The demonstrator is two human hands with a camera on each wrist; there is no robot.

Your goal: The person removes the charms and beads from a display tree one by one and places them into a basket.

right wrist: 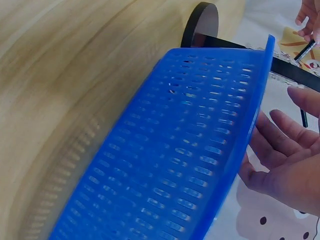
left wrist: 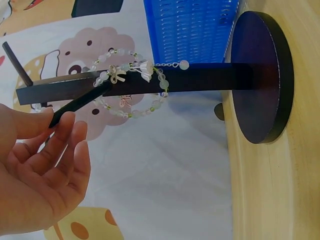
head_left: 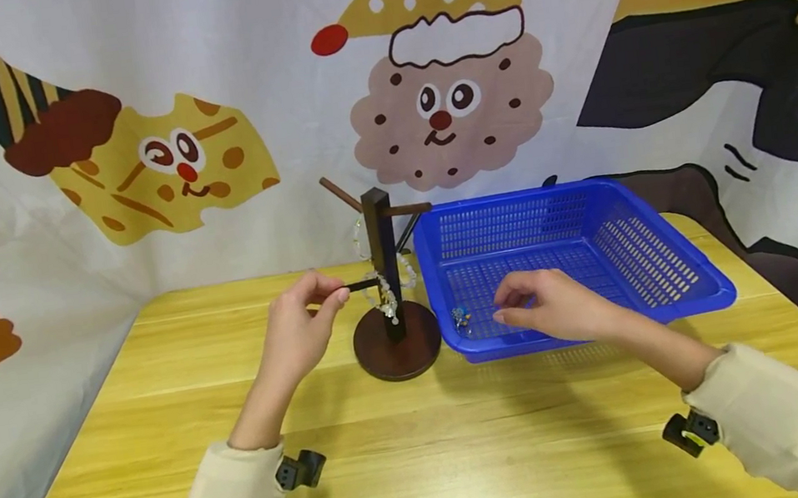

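Observation:
A dark wooden jewelry stand (head_left: 380, 234) rises from a round base (head_left: 400, 358) on the table. My left hand (head_left: 296, 326) pinches the tip of one of its pegs (left wrist: 80, 102) between thumb and forefinger. A pale beaded bracelet (left wrist: 132, 114) with a bow and a flower charm hangs on that peg, against the post. Other beaded bracelets (head_left: 407, 269) hang from pegs farther round. Over the near side of a blue plastic basket (head_left: 711, 294), my right hand (head_left: 561, 303) has loosely bent fingers and holds nothing. A small blue beaded trinket (head_left: 461, 319) lies in the basket's left corner.
The basket stands just right of the stand, its left rim close to the base. Behind the wooden table (head_left: 398, 468) hangs a white cloth (head_left: 292, 69) with cartoon prints. Both sleeves carry a black wrist camera (head_left: 301, 470).

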